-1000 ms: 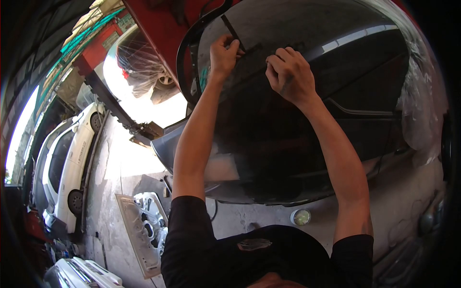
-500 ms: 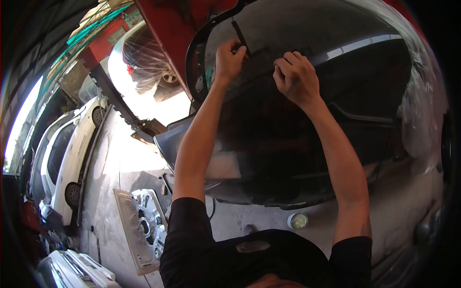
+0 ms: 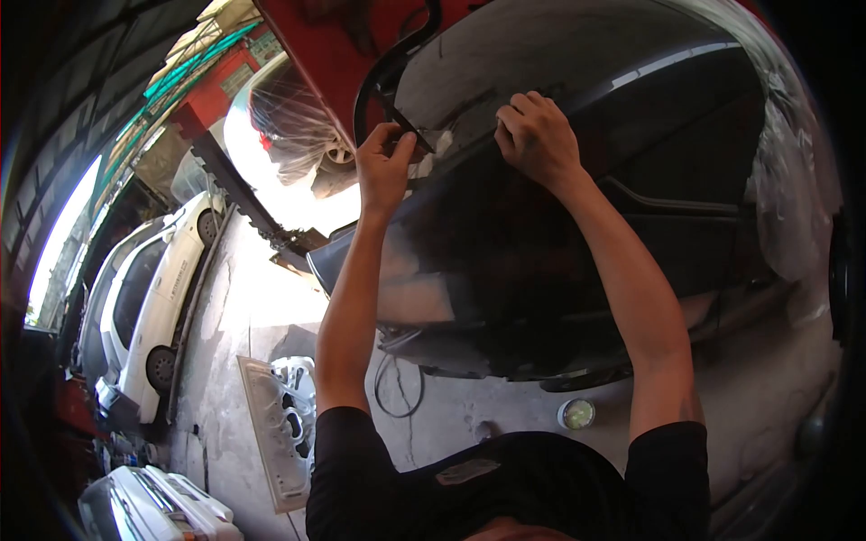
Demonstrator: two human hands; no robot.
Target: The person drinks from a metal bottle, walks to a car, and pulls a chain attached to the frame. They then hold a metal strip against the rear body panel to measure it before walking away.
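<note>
Two hands are working at a dark car door (image 3: 559, 270) in the head view. The left hand (image 3: 383, 171) is pinching a black rubber trim strip (image 3: 377, 72), which is arcing above that grip. The right hand (image 3: 534, 135), beside it, is pressing with curled fingers; I cannot tell whether it is holding anything. Likely step: freeing the strip, which next needs a steady pull along the edge.

Workshop scene: a red post (image 3: 316, 45) crowds the dark car door's (image 3: 559, 261) upper left corner, and a black trim strip (image 3: 379, 65) arcs through the narrow gap by the left hand (image 3: 383, 167). Plastic sheeting (image 3: 789, 180) hems the door's right edge. Its face lies open between the arms.
</note>
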